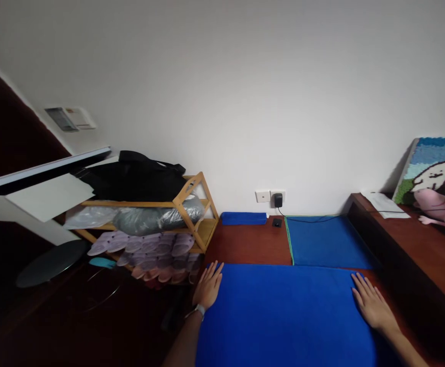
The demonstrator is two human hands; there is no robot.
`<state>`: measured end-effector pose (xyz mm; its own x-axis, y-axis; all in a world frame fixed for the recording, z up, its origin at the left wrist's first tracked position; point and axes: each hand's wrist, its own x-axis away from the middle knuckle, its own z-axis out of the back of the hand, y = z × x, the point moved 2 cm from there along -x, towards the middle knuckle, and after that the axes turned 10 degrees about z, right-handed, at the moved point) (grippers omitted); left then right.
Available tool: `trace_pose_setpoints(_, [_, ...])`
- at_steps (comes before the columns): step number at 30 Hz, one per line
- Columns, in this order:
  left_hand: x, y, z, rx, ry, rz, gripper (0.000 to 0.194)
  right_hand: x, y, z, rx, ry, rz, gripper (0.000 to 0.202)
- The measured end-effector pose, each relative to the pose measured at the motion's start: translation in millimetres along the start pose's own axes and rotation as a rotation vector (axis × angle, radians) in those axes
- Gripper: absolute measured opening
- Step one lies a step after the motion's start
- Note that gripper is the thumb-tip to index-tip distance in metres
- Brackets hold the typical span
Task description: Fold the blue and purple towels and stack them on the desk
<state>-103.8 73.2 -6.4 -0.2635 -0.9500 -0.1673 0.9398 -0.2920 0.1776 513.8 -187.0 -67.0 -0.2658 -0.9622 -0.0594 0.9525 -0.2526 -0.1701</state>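
A bright blue cloth [283, 316] lies spread flat over the near part of the reddish-brown table [251, 247]. My left hand [208, 285], with a watch [200, 309] at the wrist, rests flat on the cloth's far left corner, fingers stretched out. At the far right corner, my right hand [373, 303] lies palm down with its fingers apart. Neither hand grips anything. Beyond the cloth sits a second, darker blue cloth [329, 242] with a green edge. A folded blue cloth [244, 218] is against the wall.
Left of the table stands a wooden rack [195, 204] with a black bag [138, 176] on top and several slippers [134, 244] below. A raised brown ledge [421, 234] borders the right side, carrying a pink plush toy [442, 209]. A plugged-in black adapter [278, 200] trails a cable.
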Motion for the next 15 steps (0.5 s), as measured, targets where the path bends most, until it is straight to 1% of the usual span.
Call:
trace_pose_setpoints(2, [0.9,-0.6,-1.4,0.013,0.005,-0.003,0.051,-2.4,-3.5,3.7,0.017,-0.027,-0.032,0.077])
trace_pose_setpoints(3, [1.3,-0.9,-2.3,0.018,0.01,-0.002,0.051,-3.8,-10.9,6.3,0.026,-0.022,-0.043,0.076])
trace_pose_setpoints(4, [1.7,-1.1,-3.2,0.023,0.017,-0.002,0.051,-5.4,-23.5,9.2,0.033,-0.001,-0.049,0.075])
trace_pose_setpoints(5, [2.0,-1.3,-4.0,0.027,0.023,-0.002,0.051,-7.4,-42.0,12.1,0.033,0.032,-0.048,0.074])
trace_pose_setpoints(6, [2.4,-1.4,-4.7,0.029,0.029,-0.002,0.051,-10.0,-66.8,15.0,0.023,0.069,-0.037,0.074])
trace_pose_setpoints(7, [2.8,-1.4,-5.1,0.03,0.032,0.0,0.051,-13.3,-97.5,17.4,0.002,0.103,-0.014,0.074])
trace_pose_setpoints(9, [3.8,-1.0,-4.9,0.032,0.032,0.001,0.051,-22.5,-172.1,20.2,-0.072,0.126,0.076,0.072])
trace_pose_setpoints(11, [4.9,-0.4,-3.9,0.034,0.024,-0.002,0.051,-32.7,-252.1,20.2,-0.16,0.105,0.217,0.069])
trace_pose_setpoints(12, [5.5,-0.2,-3.2,0.036,0.023,-0.004,0.051,-37.0,-288.5,18.9,-0.201,0.087,0.288,0.068])
trace_pose_setpoints(13, [6.2,0.0,-2.5,0.038,0.025,-0.007,0.051,-40.1,-319.9,16.6,-0.238,0.054,0.363,0.067])
trace_pose_setpoints(14, [6.7,-0.1,-2.0,0.042,0.031,-0.011,0.051,-41.9,-344.5,13.6,-0.267,0.017,0.432,0.067])
trace_pose_setpoints(15, [7.2,-0.3,-1.6,0.047,0.041,-0.013,0.051,-42.5,-360.9,10.2,-0.287,-0.011,0.481,0.067])
